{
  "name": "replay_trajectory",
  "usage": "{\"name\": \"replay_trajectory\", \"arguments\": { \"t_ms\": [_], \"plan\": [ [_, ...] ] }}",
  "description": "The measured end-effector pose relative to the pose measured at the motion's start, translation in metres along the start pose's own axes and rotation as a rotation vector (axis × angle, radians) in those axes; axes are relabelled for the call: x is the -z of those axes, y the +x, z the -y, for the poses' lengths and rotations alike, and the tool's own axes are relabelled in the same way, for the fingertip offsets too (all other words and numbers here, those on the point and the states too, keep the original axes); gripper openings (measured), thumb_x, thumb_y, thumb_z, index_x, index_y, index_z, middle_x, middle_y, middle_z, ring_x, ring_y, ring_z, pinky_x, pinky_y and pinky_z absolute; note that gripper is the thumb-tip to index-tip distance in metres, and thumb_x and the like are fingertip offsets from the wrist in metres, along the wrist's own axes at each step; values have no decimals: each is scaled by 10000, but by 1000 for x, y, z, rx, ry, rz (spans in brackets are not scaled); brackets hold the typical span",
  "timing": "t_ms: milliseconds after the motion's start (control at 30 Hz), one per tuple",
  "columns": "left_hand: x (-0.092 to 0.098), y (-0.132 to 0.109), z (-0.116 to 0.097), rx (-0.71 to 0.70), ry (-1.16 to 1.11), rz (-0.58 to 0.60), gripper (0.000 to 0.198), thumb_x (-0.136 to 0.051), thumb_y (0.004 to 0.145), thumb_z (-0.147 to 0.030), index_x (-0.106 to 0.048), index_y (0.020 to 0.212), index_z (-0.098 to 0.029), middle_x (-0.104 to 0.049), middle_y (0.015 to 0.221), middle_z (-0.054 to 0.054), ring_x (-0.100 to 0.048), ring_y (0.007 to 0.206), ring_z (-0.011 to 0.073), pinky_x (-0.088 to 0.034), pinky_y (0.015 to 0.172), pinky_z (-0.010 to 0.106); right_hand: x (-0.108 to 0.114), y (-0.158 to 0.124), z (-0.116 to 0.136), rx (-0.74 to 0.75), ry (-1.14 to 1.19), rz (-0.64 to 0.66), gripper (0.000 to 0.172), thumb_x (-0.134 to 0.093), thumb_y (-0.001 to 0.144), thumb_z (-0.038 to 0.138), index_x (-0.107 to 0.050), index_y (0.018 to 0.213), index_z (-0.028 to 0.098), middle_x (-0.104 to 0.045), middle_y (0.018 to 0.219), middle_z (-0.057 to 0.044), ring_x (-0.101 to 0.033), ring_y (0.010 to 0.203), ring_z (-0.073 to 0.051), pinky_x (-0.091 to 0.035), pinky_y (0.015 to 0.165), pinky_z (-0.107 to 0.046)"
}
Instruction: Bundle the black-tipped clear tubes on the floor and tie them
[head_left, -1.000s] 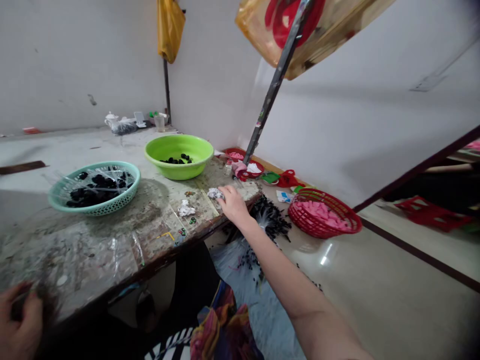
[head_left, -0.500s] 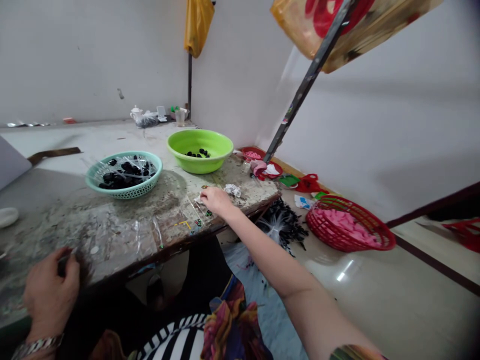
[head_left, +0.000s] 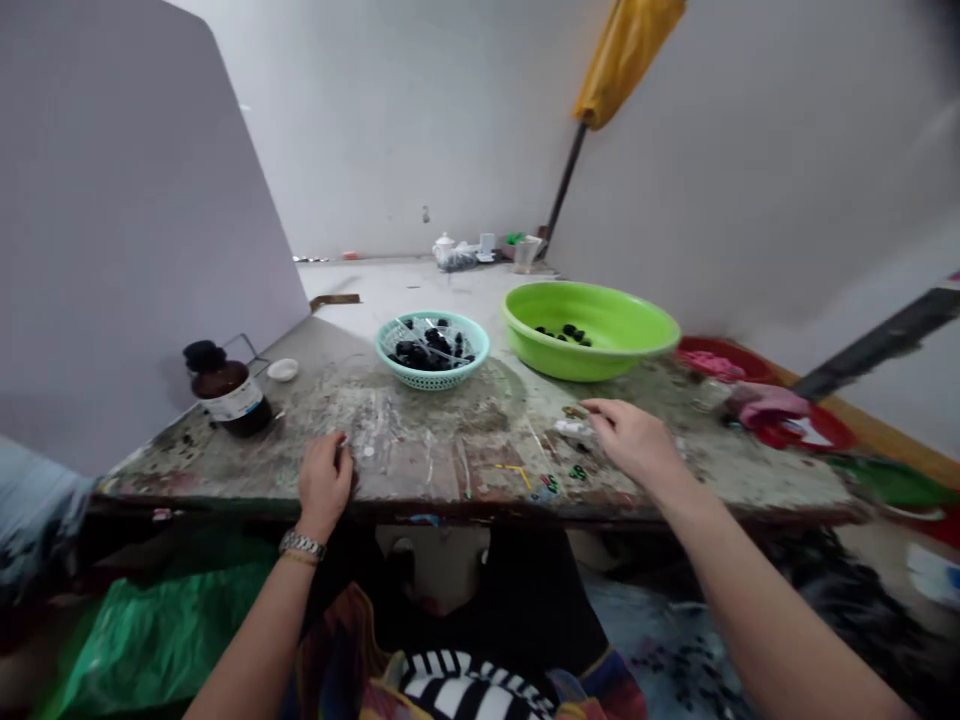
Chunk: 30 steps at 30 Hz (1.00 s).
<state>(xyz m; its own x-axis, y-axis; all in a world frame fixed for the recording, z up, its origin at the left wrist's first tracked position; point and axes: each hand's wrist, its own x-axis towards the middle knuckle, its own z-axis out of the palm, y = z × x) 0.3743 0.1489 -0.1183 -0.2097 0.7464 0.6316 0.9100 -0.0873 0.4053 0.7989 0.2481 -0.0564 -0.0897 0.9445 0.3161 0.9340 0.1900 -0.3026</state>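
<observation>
Work at this stained tabletop (head_left: 487,415) seems to centre on a crumpled white wad (head_left: 571,428), lying in front of the lime-green basin (head_left: 577,362). From where I stand, the right hand (head_left: 634,437) is right at it, fingers partly extended and loosely bent; whether they have hold of it I can't tell. The left hand (head_left: 325,485) rests near the front edge, fingers half curled, and whatever may be inside them is hidden.

I'd judge the step in hand to be handling or placing that wad. The next move calls for a light, deliberate pinch or a clean release, without disturbing the small bronze-coloured piece (head_left: 574,411) just behind it.

As for writing, the brown bottle (head_left: 256,421) carries a white label (head_left: 235,402) with a touch of blue, its print too blurred to read. Two small green-and-dark marks (head_left: 577,472) near the edge could pass for numerals, but I can't be sure. No brand is legible anywhere.
</observation>
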Motion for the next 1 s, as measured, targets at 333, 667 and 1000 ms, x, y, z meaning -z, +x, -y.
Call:
{"name": "replay_trajectory", "arguments": {
  "t_ms": [333,667,1000],
  "plan": [
    [1,-3,0,21,-58,-26,247,-479,844,-153,-596,1059,-189,-656,1003,100,-584,989,243,-479,891,406,-28,6,36,280,101,-40,331,-430,840,368,-702,953,217,-698,1011,-90,-663,877,-246,-524,772,-368],
    [2,-4,-3,60,-128,-33,239,-480,853,-135,-590,1059,-185,-652,1007,109,-576,999,248,-475,897,421,-46,-17,68,415,222,-3,313,-417,870,399,-681,918,239,-704,964,-89,-658,894,-264,-527,817,-422],
    [6,-2,-2,175,-183,-88,278,-484,862,-158,-551,1131,-163,-618,1106,125,-553,1078,238,-462,940,417,-63,-40,136,566,346,76,324,-408,925,375,-684,991,218,-688,1025,-93,-625,962,-257,-521,847,-440]
  ]
}}
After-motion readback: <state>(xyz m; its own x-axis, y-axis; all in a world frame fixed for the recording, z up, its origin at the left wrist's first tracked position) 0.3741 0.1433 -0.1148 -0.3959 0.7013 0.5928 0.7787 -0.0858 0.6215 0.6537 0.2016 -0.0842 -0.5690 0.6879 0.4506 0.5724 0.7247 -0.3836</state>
